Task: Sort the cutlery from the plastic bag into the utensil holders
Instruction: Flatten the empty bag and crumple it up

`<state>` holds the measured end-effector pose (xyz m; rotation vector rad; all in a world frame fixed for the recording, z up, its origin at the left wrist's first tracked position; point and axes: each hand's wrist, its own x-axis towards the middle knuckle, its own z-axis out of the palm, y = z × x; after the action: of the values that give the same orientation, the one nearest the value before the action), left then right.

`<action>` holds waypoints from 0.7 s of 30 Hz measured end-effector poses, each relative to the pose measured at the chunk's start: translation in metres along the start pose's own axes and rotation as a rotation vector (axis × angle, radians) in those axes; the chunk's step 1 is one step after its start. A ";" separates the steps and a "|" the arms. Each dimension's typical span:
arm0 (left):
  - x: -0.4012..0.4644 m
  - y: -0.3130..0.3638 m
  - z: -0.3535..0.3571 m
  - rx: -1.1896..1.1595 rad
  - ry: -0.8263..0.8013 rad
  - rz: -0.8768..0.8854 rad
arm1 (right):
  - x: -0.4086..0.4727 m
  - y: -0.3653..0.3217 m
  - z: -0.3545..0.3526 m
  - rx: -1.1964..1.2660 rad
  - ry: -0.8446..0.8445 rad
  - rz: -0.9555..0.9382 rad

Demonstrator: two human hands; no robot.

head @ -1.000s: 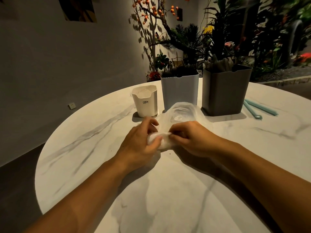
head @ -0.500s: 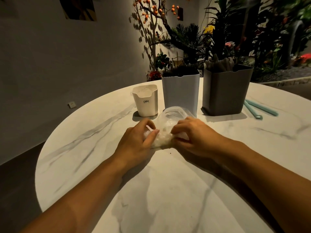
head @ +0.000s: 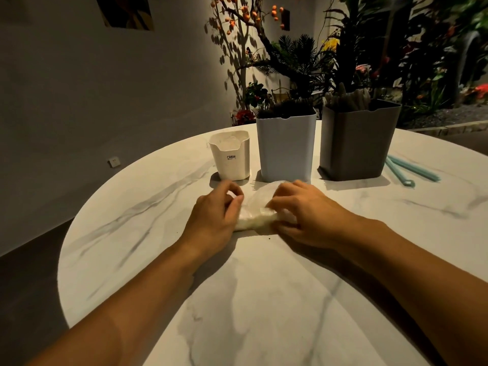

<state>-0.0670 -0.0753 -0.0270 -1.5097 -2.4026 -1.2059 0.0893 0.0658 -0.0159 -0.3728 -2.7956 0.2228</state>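
So in the last second the plastic bag [head: 257,216] goes from puffed up and standing tall in front of the holders to squashed down low and bunched into a tight little roll on the counter [head: 264,299]. The left hand [head: 215,215] has its fingers curled round the left end of the bundle, thumb tip pinching the plastic, and the right hand [head: 298,217] is curled over the right end, fingertips pressing and gripping it; both have slid a bit forward toward the holders. The bag looks empty to me, can't make out any cutlery through it. Meanwhile the small white holder [head: 232,157], the tall white holder [head: 286,146] and the grey holder [head: 356,143] all seem to have stuff in them already, pale handles poking out of the grey one. So I'd guess the sorting is basically done and this is just scrunching up the leftover bag. Two teal sticks [head: 406,171] lie off to the right, no idea if they count.
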 end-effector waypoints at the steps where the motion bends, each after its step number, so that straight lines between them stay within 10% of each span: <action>1: 0.000 -0.001 0.000 0.027 0.043 -0.005 | -0.001 0.000 0.001 0.046 -0.015 0.039; 5: 0.002 -0.005 -0.001 0.294 0.298 0.284 | -0.001 -0.005 0.000 0.348 0.000 0.216; 10: -0.005 -0.001 0.006 0.311 -0.086 0.107 | 0.004 -0.006 -0.003 0.638 0.025 0.343; 16: -0.007 0.025 0.015 -0.366 -0.287 -0.010 | 0.005 -0.023 -0.020 1.504 0.062 0.520; 21: -0.007 0.029 0.011 -0.489 -0.185 -0.064 | 0.004 -0.029 -0.024 1.672 -0.051 0.408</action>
<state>-0.0368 -0.0673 -0.0210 -1.7394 -2.3947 -1.8499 0.0865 0.0425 0.0133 -0.4111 -1.5964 2.2853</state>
